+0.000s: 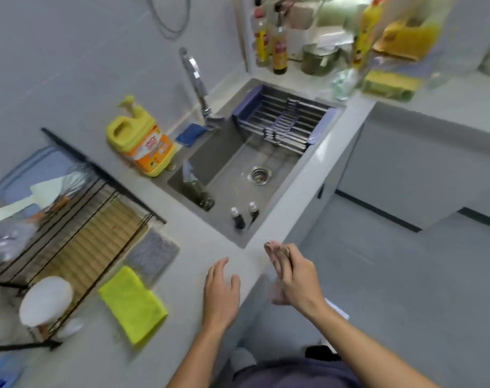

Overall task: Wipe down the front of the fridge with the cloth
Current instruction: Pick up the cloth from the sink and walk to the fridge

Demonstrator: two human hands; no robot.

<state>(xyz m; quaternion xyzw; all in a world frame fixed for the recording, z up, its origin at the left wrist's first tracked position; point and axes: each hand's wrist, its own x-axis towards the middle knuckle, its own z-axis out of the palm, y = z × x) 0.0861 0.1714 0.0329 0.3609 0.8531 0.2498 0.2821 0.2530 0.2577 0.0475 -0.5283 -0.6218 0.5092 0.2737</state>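
Nearest us, two bare forearms enter from 6 o'clock. Our left hand point(221, 287) hovers flat over the counter point(199, 247), fingers spread and holding nothing; our right hand point(291, 273) hangs just past the counter edge, edge-on to the camera, fingers loosely extended and likewise empty. The cloth point(133, 303), yellow-green and folded, lies on the counter at 9 o'clock of the left hand, near it but apart; we judge the open palm is poised to reach for it, so wiping has not begun. Beside the cloth, at 10 o'clock, stands a rack point(70, 242). Farther, at 12 o'clock, the sink point(238, 175) sits under its tap point(196, 79), with a yellow jug point(140, 144) at its left rim. No fridge is in view.
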